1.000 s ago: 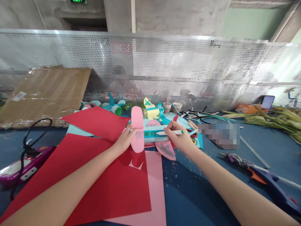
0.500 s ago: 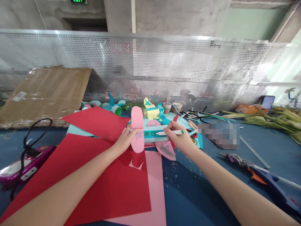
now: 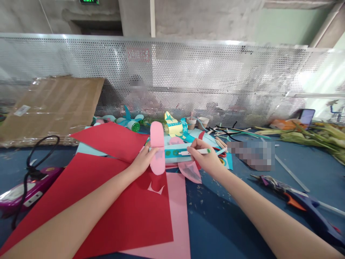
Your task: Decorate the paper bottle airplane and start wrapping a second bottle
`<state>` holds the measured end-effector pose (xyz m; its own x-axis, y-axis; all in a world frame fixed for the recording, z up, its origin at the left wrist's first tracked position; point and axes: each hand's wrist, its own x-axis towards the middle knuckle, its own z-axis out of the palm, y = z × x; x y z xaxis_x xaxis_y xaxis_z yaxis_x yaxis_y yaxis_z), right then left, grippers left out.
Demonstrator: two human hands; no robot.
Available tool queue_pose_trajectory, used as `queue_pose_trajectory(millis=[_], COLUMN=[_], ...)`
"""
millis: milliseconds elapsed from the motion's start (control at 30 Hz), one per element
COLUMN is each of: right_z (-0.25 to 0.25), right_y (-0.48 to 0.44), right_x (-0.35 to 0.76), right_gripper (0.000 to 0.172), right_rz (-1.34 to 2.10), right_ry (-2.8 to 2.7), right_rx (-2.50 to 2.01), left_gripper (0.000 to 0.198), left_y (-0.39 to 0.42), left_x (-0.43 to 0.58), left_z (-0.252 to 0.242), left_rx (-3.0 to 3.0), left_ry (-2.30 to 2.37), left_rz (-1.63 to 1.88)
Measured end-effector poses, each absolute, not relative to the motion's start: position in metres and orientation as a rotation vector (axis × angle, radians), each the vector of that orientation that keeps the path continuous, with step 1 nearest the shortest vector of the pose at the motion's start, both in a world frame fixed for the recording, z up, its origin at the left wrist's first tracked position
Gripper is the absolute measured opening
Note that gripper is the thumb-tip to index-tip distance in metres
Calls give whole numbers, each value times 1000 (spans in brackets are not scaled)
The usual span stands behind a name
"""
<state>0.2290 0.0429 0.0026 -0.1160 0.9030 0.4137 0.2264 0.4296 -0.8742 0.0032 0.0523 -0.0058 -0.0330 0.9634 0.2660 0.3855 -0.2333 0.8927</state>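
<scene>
My right hand [image 3: 205, 157] pinches a white felt-tip pen [image 3: 185, 153] with a green end. The pen's tip touches a blue strip [image 3: 171, 153] bearing green spots, along the side of a pale craft airplane [image 3: 174, 147]. Rounded pink paper [image 3: 157, 133] stands across the near end of the airplane, and a pink wing [image 3: 191, 172] spreads below its body. My left hand [image 3: 143, 158] is closed around that near end, its fingertips partly hidden behind the pink piece.
Red paper sheets [image 3: 115, 208] and a pink sheet [image 3: 180, 216] lie under my left arm. A glue gun [image 3: 299, 203] rests at right, a purple power strip [image 3: 35, 190] at left. Behind stand a yellow craft airplane [image 3: 175, 128], paper cups [image 3: 203, 122] and cardboard [image 3: 54, 108].
The green mark under the pen tip looks slightly altered, with the tip shifted a little to the left. My left hand and the airplane stay in place.
</scene>
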Motion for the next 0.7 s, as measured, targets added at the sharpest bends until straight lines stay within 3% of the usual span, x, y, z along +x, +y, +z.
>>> queue_pose_trajectory(millis=[700], right_z=[0], right_y=[44], right_x=[229], right_gripper=[25], right_rz=[823], right_ry=[-1611], right_rx=[-972], left_gripper=[38], left_y=[56], left_x=[1], left_z=[-10], left_rx=[1682], left_ry=[1375], left_rz=[1252])
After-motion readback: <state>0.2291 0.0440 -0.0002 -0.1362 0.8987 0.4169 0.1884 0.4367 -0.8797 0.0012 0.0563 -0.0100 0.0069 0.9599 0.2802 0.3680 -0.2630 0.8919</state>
